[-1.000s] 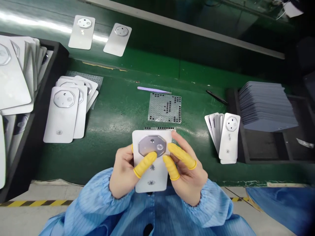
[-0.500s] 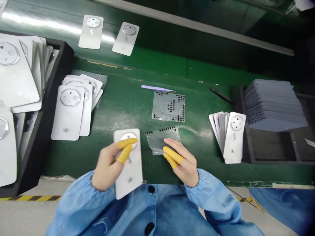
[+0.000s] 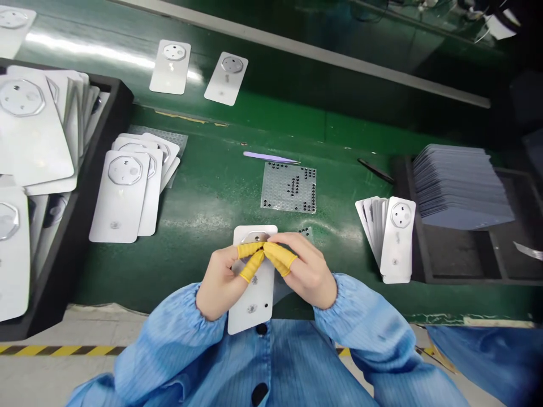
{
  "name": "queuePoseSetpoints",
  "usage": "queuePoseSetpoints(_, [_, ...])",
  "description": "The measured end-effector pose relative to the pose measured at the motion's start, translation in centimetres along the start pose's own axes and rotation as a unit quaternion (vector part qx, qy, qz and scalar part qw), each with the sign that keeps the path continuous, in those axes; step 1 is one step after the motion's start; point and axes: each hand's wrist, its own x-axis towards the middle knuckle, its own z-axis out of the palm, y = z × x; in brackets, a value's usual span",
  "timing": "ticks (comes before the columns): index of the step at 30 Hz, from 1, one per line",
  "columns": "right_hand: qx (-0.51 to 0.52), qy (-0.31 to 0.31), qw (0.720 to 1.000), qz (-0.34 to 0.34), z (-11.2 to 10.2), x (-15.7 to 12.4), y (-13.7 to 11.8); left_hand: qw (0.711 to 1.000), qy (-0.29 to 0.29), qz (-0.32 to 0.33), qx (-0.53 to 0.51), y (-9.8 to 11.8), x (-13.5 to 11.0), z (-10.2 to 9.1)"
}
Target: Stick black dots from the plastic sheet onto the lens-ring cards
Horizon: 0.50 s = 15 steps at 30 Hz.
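A white plate-shaped panel (image 3: 244, 320) with an octagonal recess lies at the table's front edge, below my hands. My left hand (image 3: 227, 282) is closed, its yellow-covered thumb and finger pinched over the recess. My right hand (image 3: 307, 271) is closed too, its yellow-covered fingertips meeting the left ones. A tiny dark bit shows between the fingertips; which hand grips it I cannot tell. A small black dot (image 3: 266, 305) sits on the panel's lower right. A clear film (image 3: 309, 233) with black dots is mostly hidden behind my right hand.
Ahead lie a bubbled sheet (image 3: 278, 189) with small black dots and purple tweezers (image 3: 271, 157). White panels (image 3: 119, 212) are stacked left, beside a full black tray (image 3: 106, 124). More panels (image 3: 396, 249) fan out right, near a tray of grey sheets (image 3: 464, 181) and a black tool (image 3: 375, 169).
My left hand and the panel have moved right. My right hand has left the film's middle and come left, so both hands' fingertips now meet over the panel.
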Motion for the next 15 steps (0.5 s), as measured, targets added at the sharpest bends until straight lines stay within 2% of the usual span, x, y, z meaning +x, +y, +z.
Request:
queuePoseSetpoints(4, [0.010, 0.007, 1.000, -0.009, 1.6, -0.3, 0.7, 0.989, 0.008, 0.118, 0.092, -1.2, 0.3, -0.3])
queuePoseSetpoints(7, [0.038, 0.029, 0.998, 0.029, 2.6, -0.8, 1.0, 0.983, -0.002, 0.137, 0.120, -1.7, 0.5, -0.5])
queuePoseSetpoints(9, [0.054, 0.050, 0.993, 0.087, 3.0, -0.8, 1.4, 0.987, -0.003, 0.114, 0.118, -1.7, 0.7, -0.6])
queuePoseSetpoints(11, [0.033, 0.077, 0.987, 0.137, 3.2, -0.7, 1.9, 0.992, 0.011, 0.055, 0.110, -1.4, 1.0, -0.8])
queuePoseSetpoints(13, [-0.014, 0.093, 0.985, 0.142, 3.4, -0.6, 2.5, 0.994, 0.037, -0.029, 0.095, -1.1, 1.5, -1.4])
queuePoseSetpoints(15, [-0.048, 0.083, 0.989, 0.114, 3.6, -0.9, 3.0, 0.992, 0.054, -0.099, 0.056, -0.9, 1.8, -2.8])
